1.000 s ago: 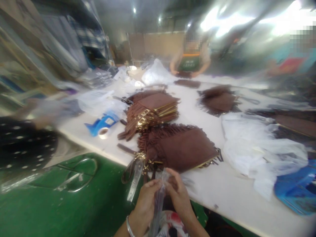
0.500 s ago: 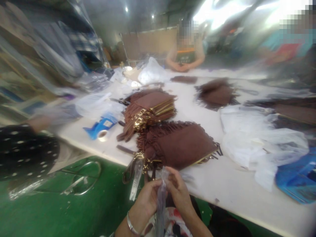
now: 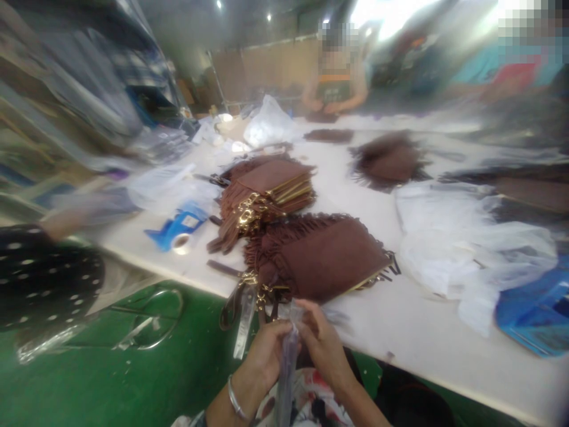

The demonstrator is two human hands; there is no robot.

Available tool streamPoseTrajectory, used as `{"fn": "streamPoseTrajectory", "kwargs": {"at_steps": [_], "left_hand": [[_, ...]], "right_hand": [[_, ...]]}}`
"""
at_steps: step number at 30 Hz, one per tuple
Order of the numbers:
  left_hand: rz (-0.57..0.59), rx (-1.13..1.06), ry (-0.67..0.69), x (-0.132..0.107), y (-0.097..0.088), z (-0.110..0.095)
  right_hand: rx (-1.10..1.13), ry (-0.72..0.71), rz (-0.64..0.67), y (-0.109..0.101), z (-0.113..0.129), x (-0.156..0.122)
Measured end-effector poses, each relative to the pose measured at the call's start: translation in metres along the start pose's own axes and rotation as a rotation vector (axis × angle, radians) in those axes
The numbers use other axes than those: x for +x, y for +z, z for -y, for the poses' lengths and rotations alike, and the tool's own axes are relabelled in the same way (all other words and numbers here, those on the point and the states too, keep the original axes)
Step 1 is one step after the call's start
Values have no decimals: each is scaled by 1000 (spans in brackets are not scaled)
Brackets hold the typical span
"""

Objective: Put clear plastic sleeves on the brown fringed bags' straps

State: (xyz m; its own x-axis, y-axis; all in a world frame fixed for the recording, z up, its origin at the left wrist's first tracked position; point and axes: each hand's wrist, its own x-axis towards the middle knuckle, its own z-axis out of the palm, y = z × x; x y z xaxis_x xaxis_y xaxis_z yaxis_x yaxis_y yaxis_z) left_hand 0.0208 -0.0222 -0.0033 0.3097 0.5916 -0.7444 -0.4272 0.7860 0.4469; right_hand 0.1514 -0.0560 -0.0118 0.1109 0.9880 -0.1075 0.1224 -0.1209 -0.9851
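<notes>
Both my hands meet just below the table's near edge, pinching the top of a narrow clear plastic sleeve (image 3: pixel 288 362) that hangs down between them. My left hand (image 3: pixel 265 354), with a metal bangle on the wrist, grips its left side. My right hand (image 3: pixel 323 344) grips its right side, fingers closed. Just beyond them a brown fringed suede bag (image 3: pixel 320 256) lies on the white table (image 3: pixel 400 344), its straps and gold hardware (image 3: pixel 254 287) hanging over the edge.
A stack of similar brown bags (image 3: pixel 267 193) lies further back, beside a blue tape dispenser (image 3: pixel 178 225). Crumpled clear plastic bags (image 3: pixel 462 243) cover the right side. A person's polka-dot sleeve (image 3: pixel 44 279) is at left; other people sit at the far end. Green floor (image 3: pixel 111 379) below.
My hands keep hold of the plastic sleeve and have hardly moved. The view has shifted slightly, so the table's contents sit a little higher and leftward in the frame.
</notes>
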Motion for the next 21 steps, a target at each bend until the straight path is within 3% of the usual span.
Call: {"fn": "streamPoseTrajectory", "kwargs": {"at_steps": [4,7,16,21], "left_hand": [[-1,180,135,-3,-3,2],[28,318,140,-3,-7,-2],[289,482,-28,1,-17,-28],[319,452,-49,11,-20,-22]], "right_hand": [[-150,-28,30,-6,5,1],[-195,-24,38,-8,6,1],[-250,-83,11,-8,2,-2],[-3,-18,79,-11,-1,-5]]}}
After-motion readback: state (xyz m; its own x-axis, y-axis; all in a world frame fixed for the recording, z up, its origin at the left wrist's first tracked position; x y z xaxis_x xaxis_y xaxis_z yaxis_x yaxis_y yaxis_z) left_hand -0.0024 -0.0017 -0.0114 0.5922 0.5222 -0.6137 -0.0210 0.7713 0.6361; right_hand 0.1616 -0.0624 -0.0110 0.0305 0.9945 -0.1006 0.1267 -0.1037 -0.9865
